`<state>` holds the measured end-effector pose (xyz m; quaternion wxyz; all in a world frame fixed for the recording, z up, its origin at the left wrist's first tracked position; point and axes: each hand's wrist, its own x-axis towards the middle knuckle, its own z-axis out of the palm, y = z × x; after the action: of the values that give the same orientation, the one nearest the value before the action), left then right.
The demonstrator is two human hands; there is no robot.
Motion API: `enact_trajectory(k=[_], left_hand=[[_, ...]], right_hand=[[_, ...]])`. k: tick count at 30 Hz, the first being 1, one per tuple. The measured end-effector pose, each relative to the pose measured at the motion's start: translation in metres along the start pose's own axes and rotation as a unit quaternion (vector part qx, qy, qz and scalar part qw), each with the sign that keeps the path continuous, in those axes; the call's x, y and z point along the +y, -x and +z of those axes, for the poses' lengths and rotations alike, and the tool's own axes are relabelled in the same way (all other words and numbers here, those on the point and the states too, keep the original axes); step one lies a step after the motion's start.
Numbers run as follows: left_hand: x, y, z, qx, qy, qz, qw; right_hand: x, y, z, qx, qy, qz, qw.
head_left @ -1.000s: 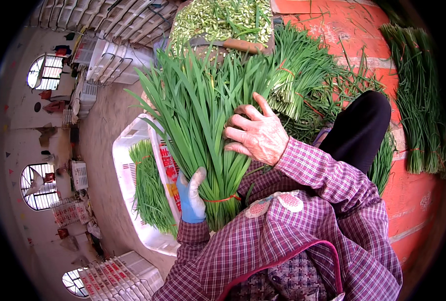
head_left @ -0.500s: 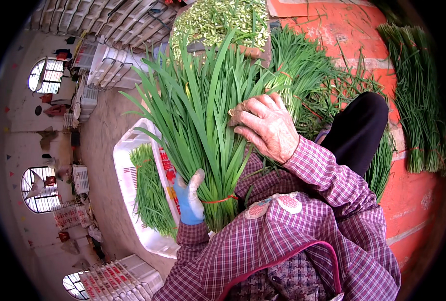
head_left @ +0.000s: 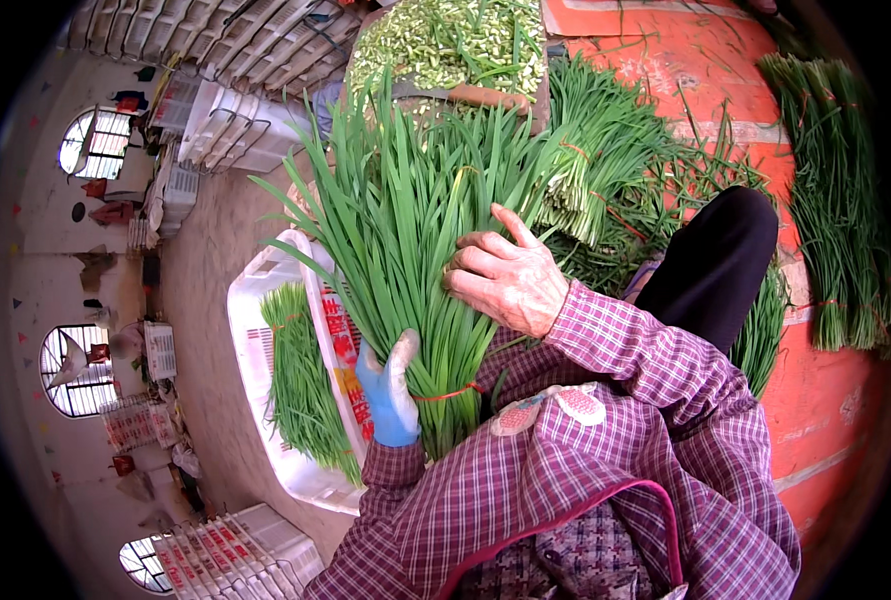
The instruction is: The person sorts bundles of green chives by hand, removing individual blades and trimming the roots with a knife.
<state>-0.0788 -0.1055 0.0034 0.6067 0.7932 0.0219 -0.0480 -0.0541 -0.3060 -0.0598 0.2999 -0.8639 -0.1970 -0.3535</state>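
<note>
A large bunch of green Chinese chives (head_left: 415,220) rises in front of my lap, its leaves fanned out away from me. A red-orange band (head_left: 449,394) circles it near the base. My left hand (head_left: 390,395), in a blue and white glove, is wrapped round the lower left side of the bunch, thumb showing. Bare, my right hand (head_left: 510,282) rests against the right side of the leaves with its fingers spread. Behind it lie banded chive bundles (head_left: 605,140).
To the left, a white crate (head_left: 253,395) holds a chive bundle (head_left: 310,385). A wooden-handled knife (head_left: 490,97) lies beside chopped chive ends (head_left: 445,45) at the far side. Long bundles (head_left: 833,200) lie on the orange-red surface (head_left: 815,410) at right. Crates (head_left: 215,45) are stacked far left.
My right hand has moved slightly down and left along the leaves, and its fingers have spread. The leaf tops have shifted and the knife shows more fully. My left hand keeps its hold.
</note>
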Motion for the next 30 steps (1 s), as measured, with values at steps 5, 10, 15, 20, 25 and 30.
enact_trajectory(k=[5, 10, 15, 20, 25, 30], left_hand=[[-0.012, 0.0, -0.005, 0.02, 0.038, -0.017, 0.999], [-0.005, 0.001, -0.001, 0.025, 0.019, -0.005, 0.999], [-0.003, 0.001, 0.0, 0.008, 0.003, 0.01, 1.0], [-0.003, 0.002, 0.0, 0.001, 0.008, 0.003, 1.0], [-0.005, 0.001, 0.0, -0.002, 0.009, -0.012, 1.0], [-0.008, 0.003, -0.002, 0.008, 0.01, -0.005, 1.0]], right_hand=[[-0.004, 0.012, 0.004, -0.017, -0.052, 0.083, 0.995], [-0.006, -0.005, -0.005, -0.005, -0.118, 0.133, 0.984], [-0.009, -0.024, -0.005, 0.011, -0.159, 0.181, 0.97], [-0.01, -0.038, -0.004, 0.005, -0.169, 0.221, 0.961], [-0.01, -0.044, 0.006, -0.015, -0.164, 0.231, 0.959], [-0.02, -0.039, 0.003, 0.02, -0.139, 0.198, 0.97]])
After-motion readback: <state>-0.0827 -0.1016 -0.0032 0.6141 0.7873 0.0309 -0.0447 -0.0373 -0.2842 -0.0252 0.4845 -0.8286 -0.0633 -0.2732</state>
